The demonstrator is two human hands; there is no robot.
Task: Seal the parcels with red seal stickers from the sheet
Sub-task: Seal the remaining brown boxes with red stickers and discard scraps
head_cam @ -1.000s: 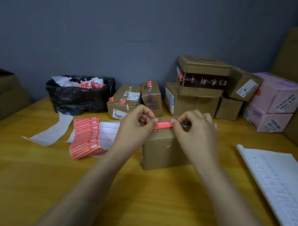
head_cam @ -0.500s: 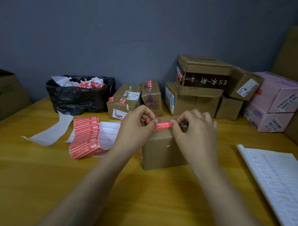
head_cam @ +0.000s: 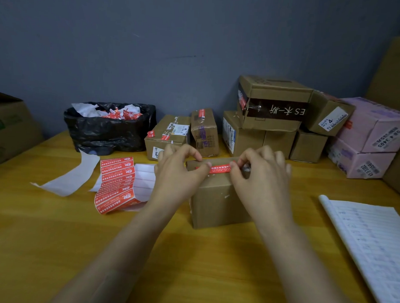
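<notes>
A small brown parcel [head_cam: 217, 201] stands in the middle of the yellow table [head_cam: 55, 237]. A red seal sticker [head_cam: 220, 168] stretches across its top near edge. My left hand [head_cam: 179, 173] pinches the sticker's left end and my right hand [head_cam: 261, 176] pinches its right end. Whether the sticker touches the cardboard is hard to tell. The folded sheet of red stickers [head_cam: 117, 182] lies to the left of the parcel, partly on white backing paper [head_cam: 146, 179].
A black-lined bin [head_cam: 109, 127] with sticker scraps stands at the back left. Parcels with red seals [head_cam: 168, 134] and a stack of brown [head_cam: 270, 115] and pink boxes [head_cam: 372, 134] line the back. A notebook [head_cam: 372, 248] lies at right, a backing strip [head_cam: 69, 178] at left.
Both hands have lowered the sticker slightly toward the parcel's top edge. The parcel and the sheet have not moved.
</notes>
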